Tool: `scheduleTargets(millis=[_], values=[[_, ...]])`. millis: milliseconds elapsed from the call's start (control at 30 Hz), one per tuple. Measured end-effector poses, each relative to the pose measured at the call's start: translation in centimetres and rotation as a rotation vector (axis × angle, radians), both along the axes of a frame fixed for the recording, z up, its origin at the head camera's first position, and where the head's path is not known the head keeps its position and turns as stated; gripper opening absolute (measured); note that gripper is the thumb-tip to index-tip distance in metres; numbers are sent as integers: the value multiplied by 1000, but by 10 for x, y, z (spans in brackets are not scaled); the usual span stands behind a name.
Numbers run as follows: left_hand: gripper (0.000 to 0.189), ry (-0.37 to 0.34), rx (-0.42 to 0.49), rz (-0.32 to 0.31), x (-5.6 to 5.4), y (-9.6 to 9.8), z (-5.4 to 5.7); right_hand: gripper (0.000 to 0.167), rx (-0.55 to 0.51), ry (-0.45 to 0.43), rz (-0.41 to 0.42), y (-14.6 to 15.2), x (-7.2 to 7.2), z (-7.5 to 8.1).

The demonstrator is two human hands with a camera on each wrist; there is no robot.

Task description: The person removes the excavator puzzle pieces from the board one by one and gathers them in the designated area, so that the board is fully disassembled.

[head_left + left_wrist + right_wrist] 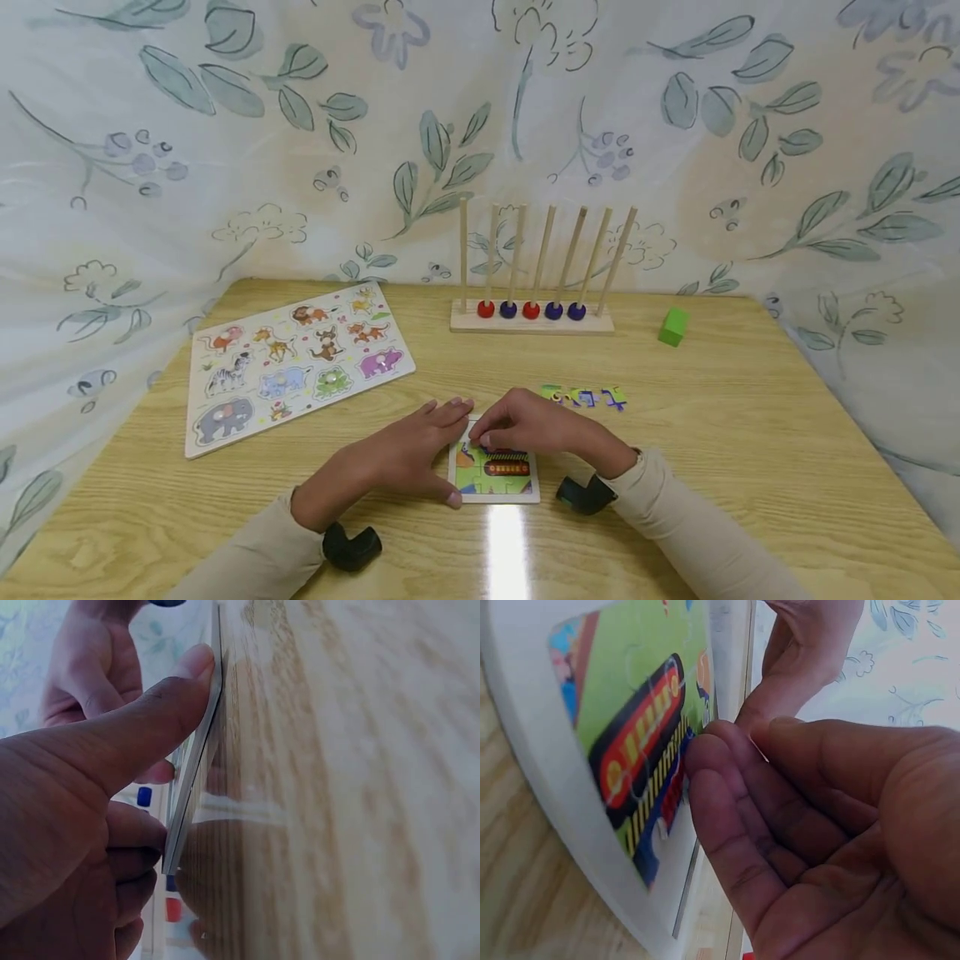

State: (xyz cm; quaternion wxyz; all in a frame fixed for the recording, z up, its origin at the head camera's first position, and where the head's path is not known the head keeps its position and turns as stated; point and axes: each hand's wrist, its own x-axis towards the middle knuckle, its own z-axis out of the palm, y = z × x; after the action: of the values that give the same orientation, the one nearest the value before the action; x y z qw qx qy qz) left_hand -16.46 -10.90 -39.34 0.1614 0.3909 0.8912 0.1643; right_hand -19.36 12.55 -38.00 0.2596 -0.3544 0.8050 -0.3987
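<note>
A small white-framed jigsaw puzzle (498, 498) lies on the table, with a red vehicle picture on green ground. My left hand (408, 450) holds its left side, thumb at the near corner and fingers at the far one. In the left wrist view the thumb (154, 724) lies over the edge of the puzzle board (191, 776). My right hand (528, 425) bends over the upper part of the puzzle. Its bunched fingertips (709, 754) meet the picture pieces (641, 750) in the right wrist view; I cannot tell whether they pinch a piece.
Several loose puzzle pieces (588, 397) lie just behind the right hand. An animal peg puzzle (300, 362) is at the left. At the back stands a wooden peg rack (532, 322) with red and blue beads. A green block (673, 327) sits at the back right.
</note>
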Motion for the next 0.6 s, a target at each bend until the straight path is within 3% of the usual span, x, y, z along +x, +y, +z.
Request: scheduleTargets(millis=[600], values=[[101, 32, -10, 23, 4, 3, 0, 22, -12, -29, -4, 5, 2, -1]])
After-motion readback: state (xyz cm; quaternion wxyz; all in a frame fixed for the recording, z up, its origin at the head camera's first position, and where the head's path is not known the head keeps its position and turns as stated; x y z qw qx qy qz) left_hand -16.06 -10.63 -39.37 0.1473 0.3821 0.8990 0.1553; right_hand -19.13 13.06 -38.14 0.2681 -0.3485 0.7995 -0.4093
